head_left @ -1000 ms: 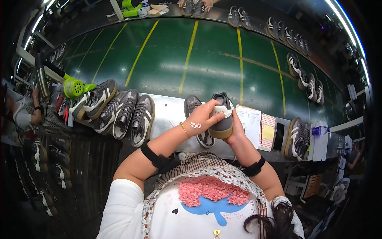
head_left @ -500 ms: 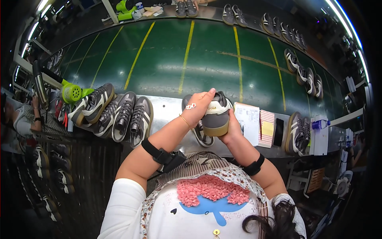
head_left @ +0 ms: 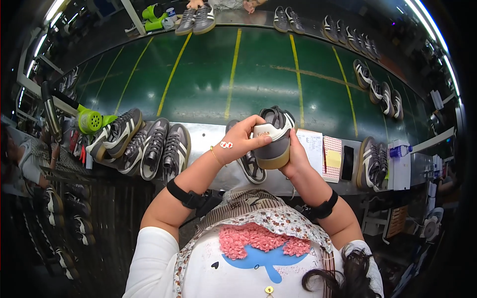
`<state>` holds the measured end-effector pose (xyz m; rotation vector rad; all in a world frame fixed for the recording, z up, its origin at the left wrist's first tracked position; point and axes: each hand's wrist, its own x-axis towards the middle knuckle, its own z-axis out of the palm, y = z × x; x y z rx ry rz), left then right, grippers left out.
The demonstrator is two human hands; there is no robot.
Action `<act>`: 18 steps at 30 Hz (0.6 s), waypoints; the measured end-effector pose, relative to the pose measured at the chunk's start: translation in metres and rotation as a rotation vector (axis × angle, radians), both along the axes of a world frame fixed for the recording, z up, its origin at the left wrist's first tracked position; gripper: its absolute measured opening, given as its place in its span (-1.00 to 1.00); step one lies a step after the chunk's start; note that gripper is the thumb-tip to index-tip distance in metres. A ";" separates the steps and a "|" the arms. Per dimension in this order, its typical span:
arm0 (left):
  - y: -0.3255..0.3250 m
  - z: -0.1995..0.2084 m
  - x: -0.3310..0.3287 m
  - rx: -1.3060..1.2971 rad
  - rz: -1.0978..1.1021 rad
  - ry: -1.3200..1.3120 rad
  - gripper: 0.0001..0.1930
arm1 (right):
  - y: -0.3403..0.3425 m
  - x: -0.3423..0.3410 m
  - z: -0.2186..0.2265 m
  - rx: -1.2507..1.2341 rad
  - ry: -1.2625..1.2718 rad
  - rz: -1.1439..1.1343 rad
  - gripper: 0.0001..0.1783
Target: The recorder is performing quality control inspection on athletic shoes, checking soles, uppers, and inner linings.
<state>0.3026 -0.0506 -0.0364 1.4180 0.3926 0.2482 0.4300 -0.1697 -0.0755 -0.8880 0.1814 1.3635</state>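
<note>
A grey sneaker [head_left: 277, 149] with a white heel tab and gum sole is held up in front of me, its heel facing me. My left hand [head_left: 242, 139] grips its left side, the thumb lying across the heel. From the right, my right hand [head_left: 297, 157] is closed around its side and underside; some of those fingers are hidden behind the shoe. Beneath my left hand, a second grey sneaker [head_left: 256, 174] rests on the metal ledge, partly covered by the hand and the held shoe.
Several grey sneakers [head_left: 154, 149] stand left on the ledge, beside a green hot-air blower [head_left: 90, 121]. To the right lie a notebook [head_left: 332, 154], a phone [head_left: 347, 163] and another sneaker pair [head_left: 368, 161]. Beyond runs a green conveyor [head_left: 203, 79]; a co-worker's hand [head_left: 195, 4] touches shoes across it.
My left hand has slid down and left, its thumb now across the heel, and the held sneaker has turned slightly. Across the conveyor, the co-worker's pair has moved left.
</note>
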 end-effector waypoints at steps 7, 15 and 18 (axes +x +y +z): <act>-0.001 0.034 -0.022 -0.035 0.188 -0.034 -0.56 | -0.015 0.042 -0.010 -0.019 -0.551 0.465 -0.41; -0.001 0.057 -0.092 -0.070 0.282 0.044 -0.59 | -0.073 0.112 -0.154 -0.746 -1.482 0.734 -0.27; -0.014 0.060 -0.112 -0.123 0.306 0.120 -0.57 | -0.069 0.074 -0.153 -0.835 -1.728 0.780 -0.24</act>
